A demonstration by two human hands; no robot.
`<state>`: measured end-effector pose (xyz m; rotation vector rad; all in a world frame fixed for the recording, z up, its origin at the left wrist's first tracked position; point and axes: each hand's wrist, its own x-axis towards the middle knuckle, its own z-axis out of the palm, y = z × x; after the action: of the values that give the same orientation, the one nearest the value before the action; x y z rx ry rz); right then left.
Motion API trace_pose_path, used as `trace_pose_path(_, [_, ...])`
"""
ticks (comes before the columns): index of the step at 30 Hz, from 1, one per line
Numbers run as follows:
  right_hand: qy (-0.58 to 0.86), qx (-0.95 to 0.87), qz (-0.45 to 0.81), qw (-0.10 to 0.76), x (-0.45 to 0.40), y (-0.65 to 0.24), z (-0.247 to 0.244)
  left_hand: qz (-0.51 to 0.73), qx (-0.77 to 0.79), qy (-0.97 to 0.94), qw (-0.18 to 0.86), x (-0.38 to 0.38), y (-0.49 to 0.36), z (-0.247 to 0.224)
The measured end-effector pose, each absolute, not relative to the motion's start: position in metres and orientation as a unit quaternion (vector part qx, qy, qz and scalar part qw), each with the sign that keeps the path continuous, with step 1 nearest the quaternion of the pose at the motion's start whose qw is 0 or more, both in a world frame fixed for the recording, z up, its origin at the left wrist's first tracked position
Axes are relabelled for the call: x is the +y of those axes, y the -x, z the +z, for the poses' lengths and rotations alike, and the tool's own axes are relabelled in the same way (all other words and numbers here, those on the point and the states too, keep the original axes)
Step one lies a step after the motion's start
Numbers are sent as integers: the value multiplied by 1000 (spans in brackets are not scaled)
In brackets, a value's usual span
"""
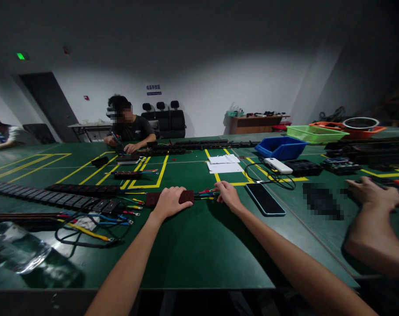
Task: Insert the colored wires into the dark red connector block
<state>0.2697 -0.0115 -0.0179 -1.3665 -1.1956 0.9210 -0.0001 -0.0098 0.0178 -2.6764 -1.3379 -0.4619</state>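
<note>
A dark reddish-brown block (152, 199) lies on the green table in front of me. My left hand (171, 202) is laid over its middle, thumb along the near side and fingers curled across the top. Several coloured wires (204, 194), with yellow, green, red and blue among them, come out of the block's right end. My right hand (228, 196) is closed at the tips of these wires, thumb and fingers pinched together. Its fingertips are small in view, so which wire they grip is unclear.
A phone (265, 199) lies right of my right hand, near a black cable (286, 182) and white papers (224, 163). Wired black strips (64, 195) and a clear bottle (18, 248) are at left. A co-worker's arm (373, 219) reaches in at right; another person (133, 127) works opposite.
</note>
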Motion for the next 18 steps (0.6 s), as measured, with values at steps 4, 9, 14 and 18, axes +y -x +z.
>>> trace_pose_path(4, [595,-537,336,495,-14,-270,-16,-152,-437,885,58,-11,0,19])
trace_pose_path(9, [538,-550,386,509,-13,-271,-14,-148,-437,885,54,-11,1,20])
trace_pose_path(14, [552,-524,359,540,-10,-272,-21,-150,-436,886,53,-10,2,19])
trace_pose_path(18, [552,-503,390,539,-10,-270,-21,-146,-438,886,54,-11,1,19])
